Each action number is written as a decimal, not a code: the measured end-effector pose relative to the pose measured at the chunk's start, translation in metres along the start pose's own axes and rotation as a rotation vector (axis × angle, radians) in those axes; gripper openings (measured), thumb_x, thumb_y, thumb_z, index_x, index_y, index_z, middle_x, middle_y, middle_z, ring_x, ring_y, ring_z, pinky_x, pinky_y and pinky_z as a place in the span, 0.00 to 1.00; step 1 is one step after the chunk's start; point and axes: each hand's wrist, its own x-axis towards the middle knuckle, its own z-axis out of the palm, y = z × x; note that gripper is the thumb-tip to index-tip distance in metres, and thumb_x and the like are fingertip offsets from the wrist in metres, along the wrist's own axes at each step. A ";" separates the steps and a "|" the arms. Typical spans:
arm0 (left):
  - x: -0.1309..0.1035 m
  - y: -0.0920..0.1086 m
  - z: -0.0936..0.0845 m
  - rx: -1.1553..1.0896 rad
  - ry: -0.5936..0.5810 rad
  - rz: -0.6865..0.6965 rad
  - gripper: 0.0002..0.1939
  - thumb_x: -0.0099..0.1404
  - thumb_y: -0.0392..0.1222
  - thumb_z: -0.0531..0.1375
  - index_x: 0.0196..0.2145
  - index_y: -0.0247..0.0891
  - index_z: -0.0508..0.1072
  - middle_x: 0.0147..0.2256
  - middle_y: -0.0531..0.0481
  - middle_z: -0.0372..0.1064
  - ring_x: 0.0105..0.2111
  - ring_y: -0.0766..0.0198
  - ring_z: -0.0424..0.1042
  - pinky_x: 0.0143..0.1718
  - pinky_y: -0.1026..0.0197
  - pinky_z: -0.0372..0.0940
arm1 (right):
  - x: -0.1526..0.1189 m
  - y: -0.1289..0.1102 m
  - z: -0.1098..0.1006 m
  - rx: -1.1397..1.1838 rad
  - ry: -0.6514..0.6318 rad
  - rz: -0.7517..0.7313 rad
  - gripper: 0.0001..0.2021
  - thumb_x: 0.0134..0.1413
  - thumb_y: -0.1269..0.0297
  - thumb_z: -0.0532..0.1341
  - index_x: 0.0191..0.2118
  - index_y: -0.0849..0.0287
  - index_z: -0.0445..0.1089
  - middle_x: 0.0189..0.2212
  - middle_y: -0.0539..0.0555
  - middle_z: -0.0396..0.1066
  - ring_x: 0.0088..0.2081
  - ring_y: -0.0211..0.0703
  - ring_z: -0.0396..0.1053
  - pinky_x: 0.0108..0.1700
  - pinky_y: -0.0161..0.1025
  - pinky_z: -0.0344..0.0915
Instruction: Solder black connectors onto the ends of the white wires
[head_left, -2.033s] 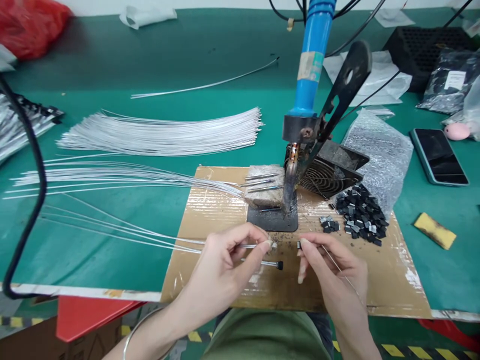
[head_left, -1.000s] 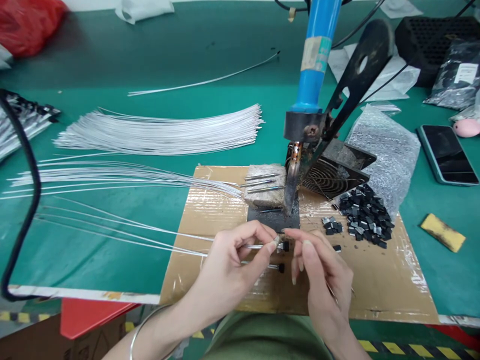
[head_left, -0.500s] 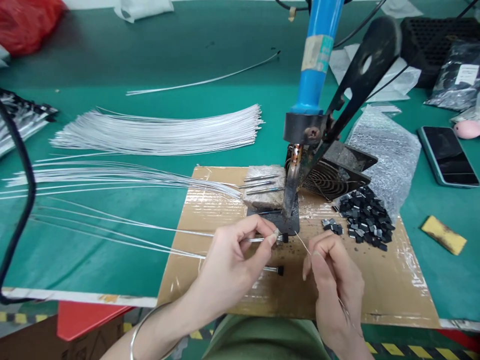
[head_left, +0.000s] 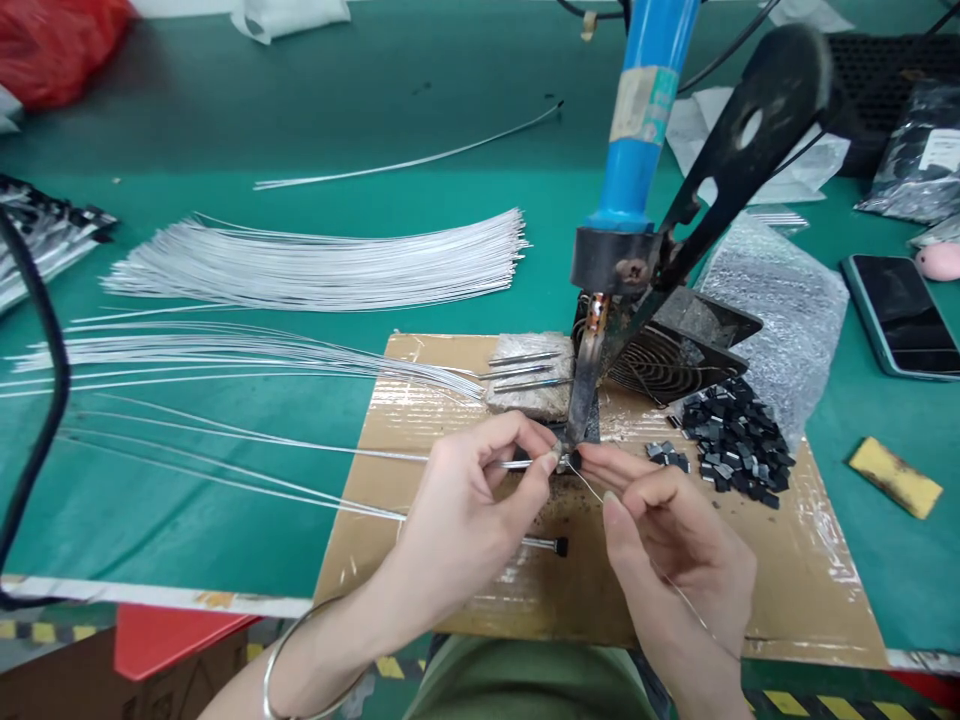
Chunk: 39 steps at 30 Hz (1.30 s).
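My left hand (head_left: 480, 510) pinches the white wires (head_left: 390, 455) close to a small black connector (head_left: 574, 461), right under the soldering iron's tip (head_left: 583, 400). Between the thumb and fingers of my right hand (head_left: 675, 560) is a thin solder wire (head_left: 589, 486); its end reaches the connector, and one outstretched finger is at the connector's edge. The iron has a blue handle (head_left: 637, 150) and hangs from a black metal arm (head_left: 720, 150). Below my fingers, another wire end with a black connector (head_left: 560, 546) lies on the cardboard (head_left: 787, 580).
A block (head_left: 525, 400) with metal rods stands behind my left hand. Black connector pieces (head_left: 739, 440), a fan (head_left: 667, 365) and bubble wrap (head_left: 787, 320) are at the right, beyond them a phone (head_left: 904, 315) and a yellow sponge (head_left: 895, 477). Wire bundles (head_left: 322, 265) lie at the left.
Both hands have moved up slightly, bringing the connector to the iron's tip. My right hand has come left with the solder wire, and one of its fingers has stretched out to the connector.
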 end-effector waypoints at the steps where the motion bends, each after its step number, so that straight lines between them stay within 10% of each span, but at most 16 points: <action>1: 0.001 0.001 0.000 -0.009 0.001 -0.002 0.06 0.64 0.36 0.61 0.28 0.36 0.73 0.31 0.50 0.77 0.32 0.64 0.73 0.32 0.65 0.67 | 0.001 0.000 -0.001 0.001 -0.004 -0.009 0.09 0.65 0.74 0.61 0.33 0.54 0.67 0.51 0.52 0.80 0.54 0.41 0.79 0.59 0.40 0.75; 39: 0.002 0.006 0.000 0.021 0.047 0.036 0.06 0.63 0.35 0.61 0.28 0.37 0.75 0.32 0.50 0.79 0.32 0.65 0.74 0.30 0.67 0.65 | 0.007 -0.002 0.002 0.022 0.032 -0.031 0.10 0.64 0.74 0.63 0.32 0.54 0.68 0.51 0.50 0.81 0.54 0.40 0.79 0.59 0.36 0.74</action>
